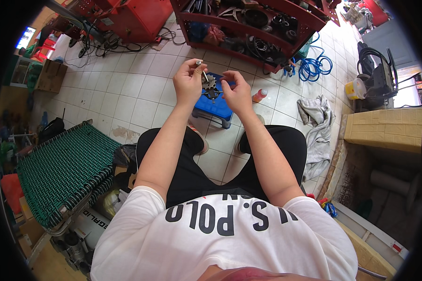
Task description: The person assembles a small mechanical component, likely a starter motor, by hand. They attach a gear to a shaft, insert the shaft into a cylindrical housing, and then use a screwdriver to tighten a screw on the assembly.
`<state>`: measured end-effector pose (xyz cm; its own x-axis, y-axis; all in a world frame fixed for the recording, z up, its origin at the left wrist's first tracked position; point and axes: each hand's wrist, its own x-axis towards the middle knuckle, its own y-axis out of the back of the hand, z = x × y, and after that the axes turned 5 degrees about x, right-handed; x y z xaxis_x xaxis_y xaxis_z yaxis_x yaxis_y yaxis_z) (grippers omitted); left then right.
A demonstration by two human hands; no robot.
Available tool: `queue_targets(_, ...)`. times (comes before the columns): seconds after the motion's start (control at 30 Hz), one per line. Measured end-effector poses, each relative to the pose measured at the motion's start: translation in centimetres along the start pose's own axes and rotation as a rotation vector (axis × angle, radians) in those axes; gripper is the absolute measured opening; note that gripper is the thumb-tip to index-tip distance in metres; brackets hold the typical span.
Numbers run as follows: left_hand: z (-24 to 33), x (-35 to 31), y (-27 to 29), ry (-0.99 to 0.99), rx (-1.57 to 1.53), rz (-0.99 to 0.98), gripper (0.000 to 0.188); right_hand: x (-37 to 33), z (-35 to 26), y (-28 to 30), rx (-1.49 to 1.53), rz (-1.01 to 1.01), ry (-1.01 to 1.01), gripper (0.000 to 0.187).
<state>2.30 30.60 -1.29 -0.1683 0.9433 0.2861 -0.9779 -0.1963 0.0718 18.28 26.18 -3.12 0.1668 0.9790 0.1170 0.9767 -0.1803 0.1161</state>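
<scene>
Head view: the fingers of the left hand [187, 85] pinched a metal rod [205, 75], tilted, over the far-left corner of the blue stool [214, 110]. The right hand [239, 95] was positioned at the stool's right edge, fingers curled, thumb and forefinger apart. A toothed metal part [210, 85] was located between the hands; whether it rested on the stool could not be determined.

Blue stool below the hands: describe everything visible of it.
The stool is low and blue, plastic by its look, with a flat top and a greyish foot showing at its near right corner. It stands upright on the pale tiled floor. Dark toothed metal parts overlap its top in view; contact is unclear. The left hand and right hand partly hide it.
</scene>
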Motion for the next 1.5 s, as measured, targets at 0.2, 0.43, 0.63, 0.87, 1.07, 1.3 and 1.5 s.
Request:
queue_targets(0.2,-0.1,-0.1,-0.1,0.013,-0.045,-0.036,0.016,0.0,0.1,0.1,0.038,-0.146,-0.021,0.045)
queue_targets(0.43,-0.1,-0.1,-0.2,0.019,-0.048,-0.029,0.016,-0.2,-0.3,0.1,0.009,-0.147,-0.007,0.045)
queue_targets(0.63,-0.1,0.0,-0.2,0.010,-0.056,-0.017,0.017,-0.4,-0.5,-0.2,0.007,-0.077,-0.026,0.042)
queue_targets(0.87,0.2,0.1,0.1,0.027,-0.044,-0.008,0.021,-0.8,-0.8,-0.6,-0.003,-0.056,-0.026,0.036)
queue_targets(1.07,-0.1,0.3,0.5,0.008,-0.003,0.047,0.019,-3.4,-3.1,-2.0,0.023,-0.115,-0.127,0.030)
queue_targets(1.3,0.5,0.7,0.8,0.028,-0.066,0.016,0.021,-2.3,-2.4,-1.5,-0.129,-0.066,-0.041,0.035)
queue_targets(1.5,2.6,-0.4,1.3,-0.120,-0.018,-0.129,0.018,-0.9,-1.6,-0.1,-0.186,-0.142,0.056,0.063)
